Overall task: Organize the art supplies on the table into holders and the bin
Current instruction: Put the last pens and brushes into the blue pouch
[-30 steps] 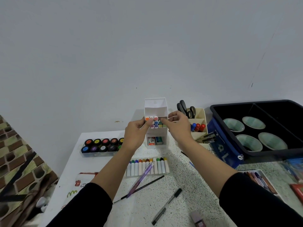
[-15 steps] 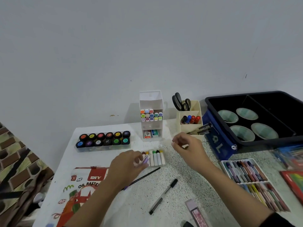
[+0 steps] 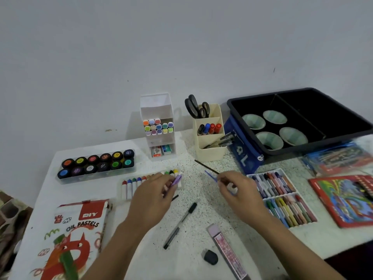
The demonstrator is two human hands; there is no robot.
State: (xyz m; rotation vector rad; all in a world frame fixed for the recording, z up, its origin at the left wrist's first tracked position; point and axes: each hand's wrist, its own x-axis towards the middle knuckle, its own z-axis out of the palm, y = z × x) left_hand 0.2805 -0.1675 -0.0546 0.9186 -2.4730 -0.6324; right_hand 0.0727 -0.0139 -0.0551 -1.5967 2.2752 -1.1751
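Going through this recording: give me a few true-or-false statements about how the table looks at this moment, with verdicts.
1. The scissors stand handles-up in the cream holder. True.
2. The black bin holds six bowls. False: four bowls sit in it.
3. The left hand grips a purple pen. True.
4. The paint jars sit inside the black bin. False: they sit in a tray on the table, left of the white tower.
5. A black pen lies on the table between the two forearms. True.
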